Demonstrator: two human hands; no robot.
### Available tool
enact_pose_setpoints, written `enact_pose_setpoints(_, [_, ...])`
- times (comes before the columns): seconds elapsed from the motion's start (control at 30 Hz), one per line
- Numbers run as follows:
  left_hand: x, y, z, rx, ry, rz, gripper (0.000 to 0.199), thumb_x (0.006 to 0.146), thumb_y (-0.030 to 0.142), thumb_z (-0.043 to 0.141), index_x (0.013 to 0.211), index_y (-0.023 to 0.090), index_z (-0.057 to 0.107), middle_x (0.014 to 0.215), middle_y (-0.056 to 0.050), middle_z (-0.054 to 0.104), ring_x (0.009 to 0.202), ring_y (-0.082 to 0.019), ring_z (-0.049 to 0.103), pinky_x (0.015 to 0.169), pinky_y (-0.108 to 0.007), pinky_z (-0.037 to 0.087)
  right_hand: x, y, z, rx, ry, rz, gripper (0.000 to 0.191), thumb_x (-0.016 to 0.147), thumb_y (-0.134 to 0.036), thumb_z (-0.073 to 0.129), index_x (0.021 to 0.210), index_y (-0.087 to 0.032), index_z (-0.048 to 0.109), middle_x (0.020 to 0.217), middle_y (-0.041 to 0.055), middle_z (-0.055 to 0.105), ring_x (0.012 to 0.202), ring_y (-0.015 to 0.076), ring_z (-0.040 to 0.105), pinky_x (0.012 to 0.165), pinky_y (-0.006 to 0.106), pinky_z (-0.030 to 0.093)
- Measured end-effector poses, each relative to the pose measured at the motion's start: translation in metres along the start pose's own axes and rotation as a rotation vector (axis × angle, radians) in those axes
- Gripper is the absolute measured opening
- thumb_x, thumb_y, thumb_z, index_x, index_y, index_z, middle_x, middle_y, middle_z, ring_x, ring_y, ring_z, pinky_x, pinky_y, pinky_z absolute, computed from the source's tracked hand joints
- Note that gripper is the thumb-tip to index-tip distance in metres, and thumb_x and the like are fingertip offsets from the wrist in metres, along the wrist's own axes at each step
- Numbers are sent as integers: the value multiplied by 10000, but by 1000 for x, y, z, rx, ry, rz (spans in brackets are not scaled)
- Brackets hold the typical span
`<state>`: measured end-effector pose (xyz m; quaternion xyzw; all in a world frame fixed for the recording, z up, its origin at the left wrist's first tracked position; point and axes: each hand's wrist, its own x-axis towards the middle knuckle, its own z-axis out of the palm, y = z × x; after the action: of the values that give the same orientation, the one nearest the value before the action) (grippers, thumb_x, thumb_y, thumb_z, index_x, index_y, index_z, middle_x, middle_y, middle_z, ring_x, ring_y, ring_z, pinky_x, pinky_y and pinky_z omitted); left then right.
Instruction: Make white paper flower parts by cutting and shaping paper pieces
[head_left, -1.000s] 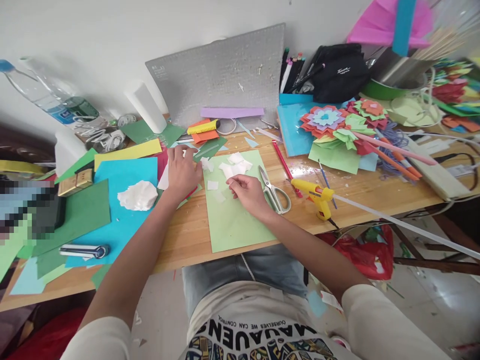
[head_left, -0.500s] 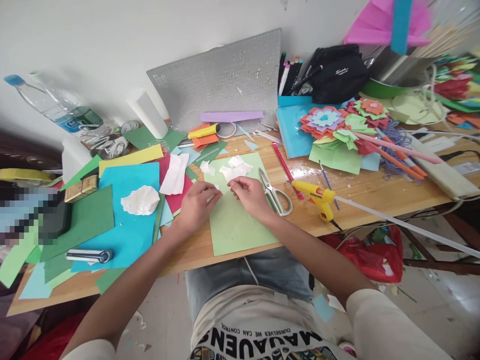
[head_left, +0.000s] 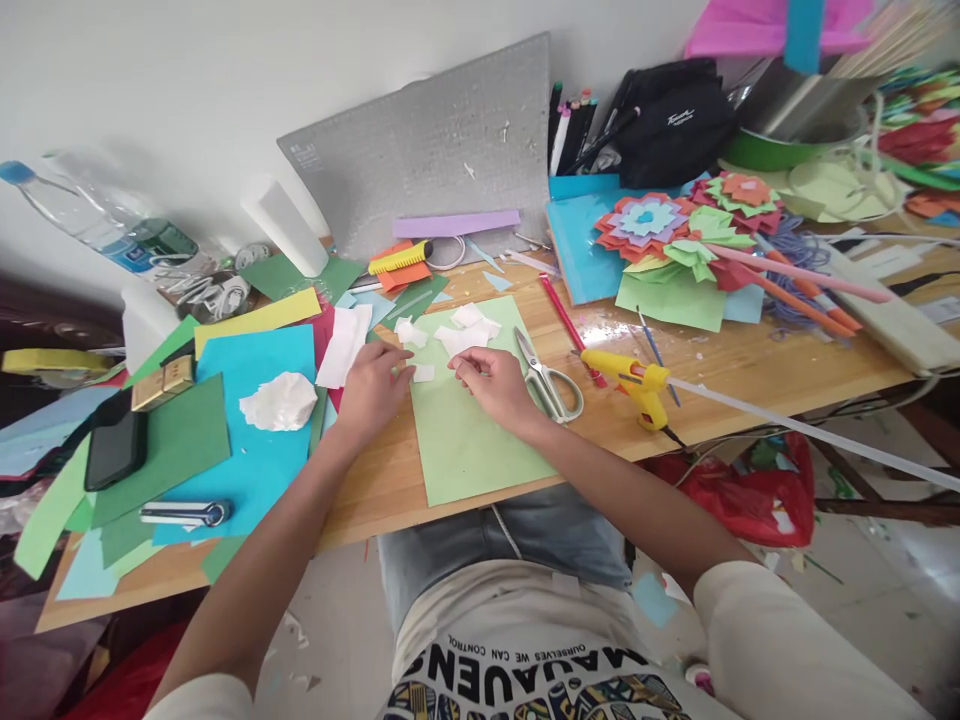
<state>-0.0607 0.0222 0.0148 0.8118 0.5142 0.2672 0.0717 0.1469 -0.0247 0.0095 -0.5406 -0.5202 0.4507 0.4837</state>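
My left hand [head_left: 375,388] is over the left edge of a light green paper sheet [head_left: 480,450]. Its fingers are loosely bent, with a gap between thumb and fingertips, and hold nothing visible. Just right of those fingertips, a small white paper strip [head_left: 424,373] lies on the sheet. Above the sheet's middle, my right hand [head_left: 491,388] has thumb and forefinger pinched together; anything between them is too small to make out. Torn white paper pieces [head_left: 469,328] lie beyond the right hand, and another scrap [head_left: 410,332] is beyond the left.
Scissors [head_left: 551,385] lie right of the sheet, near a red stick [head_left: 568,325] and a yellow glue gun [head_left: 634,380]. Coloured papers, a crumpled white piece [head_left: 279,402], a stapler [head_left: 186,513] and a phone [head_left: 116,450] occupy the left. Paper flowers [head_left: 646,228] are at the right.
My left hand has drawn back to the left, leaving the small white strip in clearer view on the green sheet. My right hand stays pinched in about the same place.
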Motion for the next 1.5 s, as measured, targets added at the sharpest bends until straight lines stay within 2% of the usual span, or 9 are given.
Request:
enact_pose_setpoints(0.13, [-10, 7, 3, 25, -142, -9, 230, 873, 301, 580, 975, 166, 736, 950, -106, 649, 949, -276, 614, 851, -413, 519, -1, 0, 1, -9, -8, 8, 203, 816, -344, 597, 768, -180, 707, 688, 2, 660, 615, 136, 567, 604, 256, 437])
enact_pose_setpoints(0.37, [5, 12, 4, -50, -234, -32, 165, 838, 247, 568, 747, 181, 689, 822, -106, 644, 788, -248, 618, 740, -388, 508, 0, 2, 0, -32, -5, 14, 220, 820, -370, 600, 763, -181, 698, 689, 10, 666, 615, 144, 575, 593, 259, 444])
enact_pose_setpoints(0.47, [6, 23, -6, -171, -210, -87, 128, 844, 262, 592, 787, 184, 676, 841, -92, 678, 778, -236, 634, 745, -381, 501, -2, -4, -2, -40, 9, -26, 224, 830, -383, 605, 795, -181, 693, 771, 28, 693, 685, 153, 606, 627, 261, 473])
enact_pose_setpoints(0.63, [4, 43, -11, -608, -202, -248, 162, 844, 351, 650, 869, 191, 655, 870, -50, 717, 824, -202, 671, 792, -340, 517, -4, -11, -2, 78, -21, 15, 375, 751, -438, 730, 1022, -185, 676, 897, 41, 688, 750, 165, 634, 588, 259, 520])
enact_pose_setpoints(0.77, [1, 49, 0, -874, -149, -362, 273, 750, 347, 745, 929, 184, 617, 914, -45, 695, 834, -185, 673, 782, -326, 530, -1, -8, -1, 217, -94, 103, 354, 694, -451, 786, 892, -177, 684, 775, 24, 671, 670, 148, 633, 552, 248, 528])
enact_pose_setpoints(1.03, [-7, 58, 2, -1011, -142, -429, 373, 717, 334, 786, 1009, 195, 600, 804, -10, 681, 752, -155, 671, 753, -305, 544, 1, -2, 0, 287, -77, 168, 312, 697, -463, 775, 822, -183, 721, 718, 26, 702, 616, 133, 639, 575, 252, 528])
enact_pose_setpoints(1.17, [-9, 61, 0, -1083, -135, -474, 333, 734, 378, 784, 951, 177, 633, 789, -21, 698, 749, -161, 684, 751, -313, 568, 0, -2, 1, 285, -81, 140, 319, 717, -491, 759, 799, -187, 710, 716, 23, 697, 612, 128, 618, 583, 256, 525])
enact_pose_setpoints(1.37, [-10, 60, 3, -1075, -121, -491, 351, 742, 419, 790, 952, 164, 671, 775, -22, 697, 707, -147, 672, 738, -302, 570, -2, -2, 2, 283, -84, 112, 351, 738, -525, 752, 765, -181, 685, 677, 14, 667, 580, 117, 572, 555, 251, 502])
enact_pose_setpoints(1.5, [-12, 60, 4, -1076, -133, -453, 380, 802, 467, 735, 1049, 187, 666, 732, 5, 658, 683, -138, 659, 718, -296, 579, -2, -2, 2, 290, -93, 109, 363, 755, -541, 736, 746, -188, 651, 656, 0, 628, 589, 117, 571, 548, 243, 494])
